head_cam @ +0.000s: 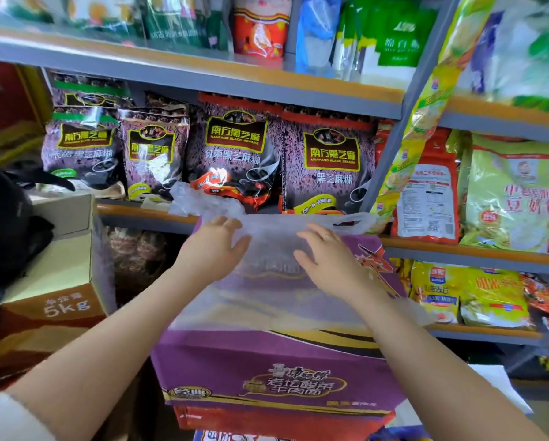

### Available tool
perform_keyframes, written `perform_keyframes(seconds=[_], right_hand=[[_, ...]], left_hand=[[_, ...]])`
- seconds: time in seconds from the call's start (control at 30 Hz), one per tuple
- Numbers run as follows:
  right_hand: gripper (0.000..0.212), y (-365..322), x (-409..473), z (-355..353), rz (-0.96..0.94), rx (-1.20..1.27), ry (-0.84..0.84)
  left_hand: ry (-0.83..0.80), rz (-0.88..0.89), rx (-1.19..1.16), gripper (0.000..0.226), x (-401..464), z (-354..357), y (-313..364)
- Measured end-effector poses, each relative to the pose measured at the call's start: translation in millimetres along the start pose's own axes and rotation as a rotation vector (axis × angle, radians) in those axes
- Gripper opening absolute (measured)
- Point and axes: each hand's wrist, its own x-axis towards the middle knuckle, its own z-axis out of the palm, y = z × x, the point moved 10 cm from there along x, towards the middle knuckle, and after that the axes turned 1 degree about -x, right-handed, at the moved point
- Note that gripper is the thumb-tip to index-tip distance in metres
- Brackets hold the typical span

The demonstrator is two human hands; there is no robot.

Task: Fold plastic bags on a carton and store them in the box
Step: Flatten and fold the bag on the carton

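Grey metal shelving [298, 100] with orange edging fills the view ahead, its middle tier packed with purple black-sesame packets [235, 154] standing upright. To the left a brown cardboard box [60, 281] marked 5kg sits with its flaps open, and a black bag [2, 224] rests against it. Yellow and green food packets [508, 192] crowd the shelves on the right. Nothing lies between the person and the work surface, a purple noodle carton [266, 370] stacked on a red one [266, 421].

A translucent plastic bag [266, 281] lies spread flat across the top of the purple carton, its handles [355, 222] reaching the far edge near the shelf. A second crumpled clear bag [203, 198] sits just behind it on the shelf ledge.

The left hand [215, 246] presses palm down on the bag's far left part, fingers extended and slightly spread, gripping nothing. The right hand [327, 253] likewise lies flat on the bag toward the right, fingers straight and together, holding nothing
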Motion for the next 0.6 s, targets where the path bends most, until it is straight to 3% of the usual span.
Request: perform_keyframes(seconds=[0.1, 0.2, 0.27, 0.43, 0.53, 0.6], right_hand=[[0.038, -23.7, 46.0, 2.6, -0.069, 0.028, -0.011], [0.034, -24.0, 90.1, 20.3, -0.029, 0.135, -0.046], [0.034, -20.4, 113.3, 36.8, 0.010, 0.199, -0.076], [0.040, -18.2, 150.3, 67.3, 0.078, 0.165, -0.148], [0.021, -26.0, 158.6, 55.3, 0.020, 0.197, -0.131], [0.010, -31.2, 154.0, 41.3, -0.047, 0.271, -0.154]], left_hand=[[0.074, -0.083, -0.068, 0.039, 36.9, -7.4, -26.4], [0.096, -0.307, -0.147, 0.035, 52.7, -0.1, -83.3], [0.080, -0.349, -0.218, 0.028, 53.3, 7.6, -101.9], [0.077, -0.293, -0.356, 0.041, 55.0, 15.5, -108.2], [0.070, -0.183, -0.361, 0.045, 58.9, 14.5, -98.9], [0.150, -0.144, -0.438, 0.030, 56.0, 4.7, -93.7]])
